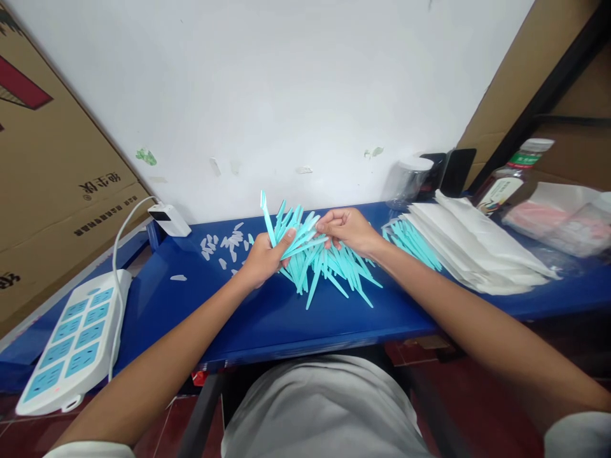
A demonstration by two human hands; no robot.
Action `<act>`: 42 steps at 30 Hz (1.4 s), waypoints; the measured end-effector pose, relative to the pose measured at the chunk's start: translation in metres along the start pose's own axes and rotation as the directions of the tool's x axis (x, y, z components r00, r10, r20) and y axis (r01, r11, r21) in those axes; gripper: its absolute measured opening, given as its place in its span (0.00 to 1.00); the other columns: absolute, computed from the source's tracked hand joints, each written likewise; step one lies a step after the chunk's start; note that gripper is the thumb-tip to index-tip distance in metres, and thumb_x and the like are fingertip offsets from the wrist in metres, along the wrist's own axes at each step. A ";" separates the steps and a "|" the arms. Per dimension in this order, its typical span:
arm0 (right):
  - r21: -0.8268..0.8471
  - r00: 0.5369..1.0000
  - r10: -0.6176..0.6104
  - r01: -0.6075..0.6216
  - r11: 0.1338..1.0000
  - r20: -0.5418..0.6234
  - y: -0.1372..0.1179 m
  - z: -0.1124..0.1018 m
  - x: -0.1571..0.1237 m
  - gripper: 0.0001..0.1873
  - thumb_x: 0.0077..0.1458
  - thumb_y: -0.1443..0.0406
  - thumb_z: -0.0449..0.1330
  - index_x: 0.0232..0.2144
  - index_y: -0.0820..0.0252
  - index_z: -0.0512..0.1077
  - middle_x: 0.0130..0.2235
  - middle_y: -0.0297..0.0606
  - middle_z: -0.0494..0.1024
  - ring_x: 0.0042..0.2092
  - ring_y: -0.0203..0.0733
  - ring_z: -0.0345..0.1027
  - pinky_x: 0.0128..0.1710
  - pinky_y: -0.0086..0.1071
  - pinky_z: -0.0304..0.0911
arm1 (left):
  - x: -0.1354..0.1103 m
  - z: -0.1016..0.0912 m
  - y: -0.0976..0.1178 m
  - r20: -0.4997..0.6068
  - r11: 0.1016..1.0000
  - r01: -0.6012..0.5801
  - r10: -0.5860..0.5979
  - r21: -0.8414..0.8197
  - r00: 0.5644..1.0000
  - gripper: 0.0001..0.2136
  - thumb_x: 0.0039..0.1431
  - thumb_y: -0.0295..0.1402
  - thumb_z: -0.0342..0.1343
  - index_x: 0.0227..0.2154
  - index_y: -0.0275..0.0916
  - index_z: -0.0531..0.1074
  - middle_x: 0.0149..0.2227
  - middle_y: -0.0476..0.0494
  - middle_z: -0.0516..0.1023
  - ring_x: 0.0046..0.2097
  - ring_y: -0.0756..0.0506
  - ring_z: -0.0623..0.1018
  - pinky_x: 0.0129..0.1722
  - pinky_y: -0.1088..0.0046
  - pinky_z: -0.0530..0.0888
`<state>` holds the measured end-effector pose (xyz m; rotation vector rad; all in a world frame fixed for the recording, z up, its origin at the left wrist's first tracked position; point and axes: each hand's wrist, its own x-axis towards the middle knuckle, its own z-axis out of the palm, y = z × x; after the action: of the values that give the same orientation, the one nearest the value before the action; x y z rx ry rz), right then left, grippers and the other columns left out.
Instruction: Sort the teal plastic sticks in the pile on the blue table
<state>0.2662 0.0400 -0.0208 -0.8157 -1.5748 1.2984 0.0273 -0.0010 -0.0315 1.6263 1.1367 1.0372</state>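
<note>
A heap of thin teal plastic sticks lies on the blue table. My left hand is closed around a bunch of these sticks, one poking up above the rest. My right hand hovers just right of it, its fingers pinched on the ends of teal sticks in the same bunch. A second bundle of teal sticks lies to the right, beside a stack of white sheets. Small clear plastic caps are scattered left of my left hand.
A white power strip with its cable lies at the left, a white adapter behind it. Cardboard boxes stand at the far left. A clear jar, dark phones, a bottle and plastic bags crowd the right.
</note>
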 end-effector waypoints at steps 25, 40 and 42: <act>-0.101 0.999 0.036 -0.031 0.994 0.040 -0.012 0.017 -0.005 0.25 0.60 0.45 0.67 0.28 0.59 0.70 0.22 0.32 0.72 0.19 0.31 0.60 0.15 0.27 0.56 | 0.000 0.010 0.003 0.004 1.000 -0.020 0.020 -0.008 1.000 0.31 0.68 0.60 0.50 0.22 0.37 0.72 0.17 0.49 0.69 0.18 0.53 0.64 0.19 0.75 0.60; -0.265 0.893 0.331 -0.255 0.930 0.303 -0.014 -0.038 0.004 0.31 0.56 0.43 0.70 0.19 0.61 0.67 0.16 0.29 0.64 0.18 0.27 0.49 0.17 0.26 0.46 | 0.011 -0.004 -0.009 -0.198 0.993 -0.013 0.036 0.114 0.980 0.27 0.67 0.58 0.52 0.33 0.36 0.79 0.19 0.51 0.71 0.18 0.52 0.63 0.20 0.75 0.61; -0.291 0.918 0.308 -0.233 0.928 0.250 -0.006 -0.037 0.006 0.29 0.55 0.43 0.70 0.24 0.61 0.70 0.19 0.32 0.70 0.18 0.27 0.50 0.17 0.26 0.46 | 0.011 -0.004 -0.008 -0.175 0.994 -0.023 0.042 0.107 0.984 0.27 0.67 0.58 0.53 0.34 0.36 0.79 0.19 0.51 0.71 0.18 0.52 0.63 0.21 0.75 0.61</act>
<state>0.2983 0.0574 -0.0123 -1.0745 -1.9464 1.4867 0.0241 0.0120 -0.0361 1.6653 1.3045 1.1793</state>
